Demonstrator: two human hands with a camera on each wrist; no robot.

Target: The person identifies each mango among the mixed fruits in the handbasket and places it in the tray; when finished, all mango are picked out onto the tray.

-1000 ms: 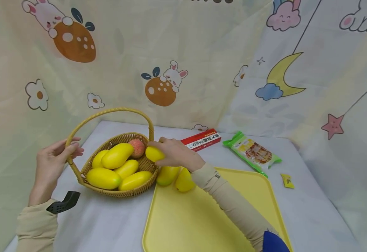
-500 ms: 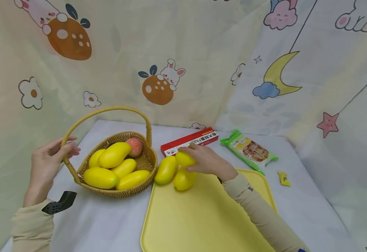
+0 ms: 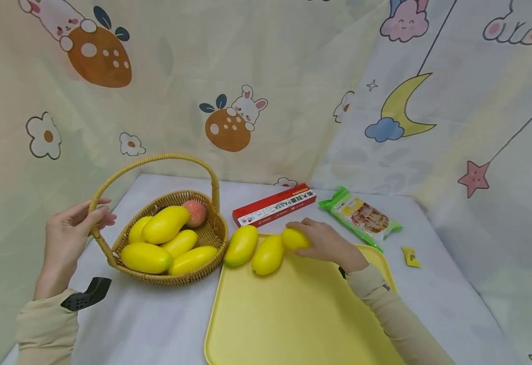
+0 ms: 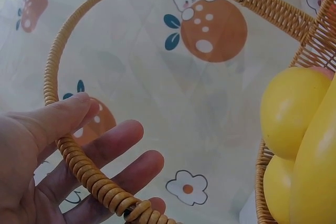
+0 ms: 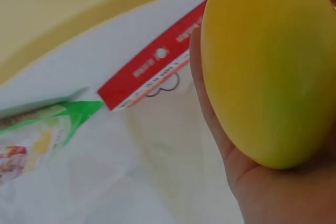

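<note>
On the left of the head view, my left hand point(image 3: 67, 241) holds one side of a wicker basket's handle point(image 3: 170, 156). The left wrist view shows the thumb in front and the fingers point(image 4: 118, 142) behind that handle. Several yellow mangoes point(image 3: 166, 225) and a peach point(image 3: 196, 213) lie in the basket point(image 3: 208, 234). My right hand point(image 3: 331, 246) grips a mango point(image 3: 295, 239) over the upper part of a yellow tray point(image 3: 293, 314). Two more mangoes, one left point(image 3: 241, 246) and one beside it point(image 3: 268, 255), rest at the tray's upper left corner.
A red and white pasta box point(image 3: 275, 205) lies behind the tray. To its right is a green-edged food packet point(image 3: 361, 215), with a small yellow packet point(image 3: 411, 257) farther right. A printed cloth point(image 3: 293, 76) hangs behind the white table point(image 3: 156, 324).
My right hand has carried its mango rightward from the basket's rim to the tray, lowering it beside the other two. The left hand keeps its hold on the handle.
</note>
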